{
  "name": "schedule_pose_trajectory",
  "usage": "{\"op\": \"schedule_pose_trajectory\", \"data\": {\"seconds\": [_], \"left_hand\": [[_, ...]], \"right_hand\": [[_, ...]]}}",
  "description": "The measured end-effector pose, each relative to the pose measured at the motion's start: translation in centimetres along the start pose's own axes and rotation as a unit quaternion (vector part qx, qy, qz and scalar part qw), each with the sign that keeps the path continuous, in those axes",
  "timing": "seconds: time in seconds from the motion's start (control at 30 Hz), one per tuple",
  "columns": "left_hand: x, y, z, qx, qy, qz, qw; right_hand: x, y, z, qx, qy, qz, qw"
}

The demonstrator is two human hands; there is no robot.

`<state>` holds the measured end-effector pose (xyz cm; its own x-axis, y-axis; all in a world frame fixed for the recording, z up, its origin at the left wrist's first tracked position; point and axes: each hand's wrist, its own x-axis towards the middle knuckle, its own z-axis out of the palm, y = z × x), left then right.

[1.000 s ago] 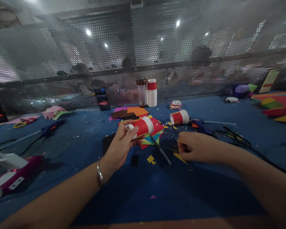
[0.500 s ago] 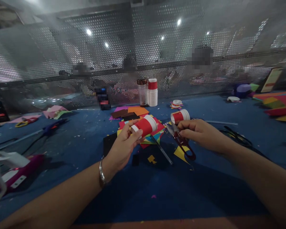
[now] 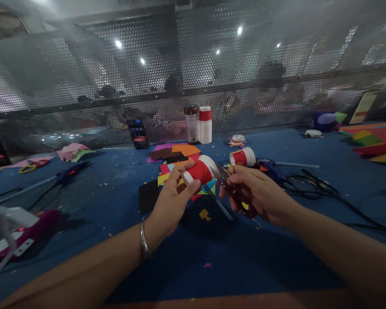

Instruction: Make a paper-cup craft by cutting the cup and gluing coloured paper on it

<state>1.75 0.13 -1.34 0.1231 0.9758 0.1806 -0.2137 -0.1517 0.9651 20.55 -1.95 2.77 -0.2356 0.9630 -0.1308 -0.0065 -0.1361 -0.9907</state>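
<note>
left hand [image 3: 172, 201] is wrapped around a red and white paper cup [image 3: 201, 171], thumb and fingers on its narrow end. it holds the cup sideways, up off the table, with the wide white rim pointing right. right hand [image 3: 260, 193] is closed around a pair of dark red scissors [image 3: 241, 199]. the blades point at the cup's rim and are either touching it or just beside it, can't tell which. they look a little parted.

progress-wise, i'd say the cutting is barely at its start. the cup looks whole, with no slit or missing bit that i can see, though its far side is hidden. so as far as i can judge, all the snipping on this one is left.

right under the hands there's a messy pile of coloured paper [image 3: 180, 150] with scraps all over the blue table [image 3: 83, 193], plus a thin black stick [image 3: 219, 205]. a second cup [image 3: 242, 157] lies on its side just behind the scissors. a stack of cups [image 3: 205, 125] stands further back beside a clear jar [image 3: 191, 124]. a blue glue gun [image 3: 270, 167] and black cables [image 3: 318, 186] sit off to the right.
</note>
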Motion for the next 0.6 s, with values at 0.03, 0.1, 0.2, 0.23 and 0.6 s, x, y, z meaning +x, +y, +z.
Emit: {"op": "schedule_pose_trajectory", "data": {"seconds": [0.03,0.1,0.2,0.23,0.6], "left_hand": [[0.0,-0.1,-0.1,0.006,-0.001,0.004,1.0],[0.0,-0.3,-0.2,0.014,0.0,0.007,1.0],[-0.1,-0.4,-0.2,0.021,0.007,0.003,1.0],[-0.1,-0.3,-0.2,0.022,0.01,0.004,1.0],[-0.4,0.3,0.5,0.016,0.017,0.017,1.0]], "right_hand": [[0.0,0.1,0.1,-0.003,-0.001,0.006,1.0],[0.0,0.3,0.4,-0.003,-0.002,0.01,1.0],[0.0,0.6,0.8,0.001,0.001,0.0,1.0],[0.0,0.7,0.9,0.002,0.002,-0.002,1.0],[-0.2,1.4,1.4,-0.004,-0.048,-0.009,0.999]]}}
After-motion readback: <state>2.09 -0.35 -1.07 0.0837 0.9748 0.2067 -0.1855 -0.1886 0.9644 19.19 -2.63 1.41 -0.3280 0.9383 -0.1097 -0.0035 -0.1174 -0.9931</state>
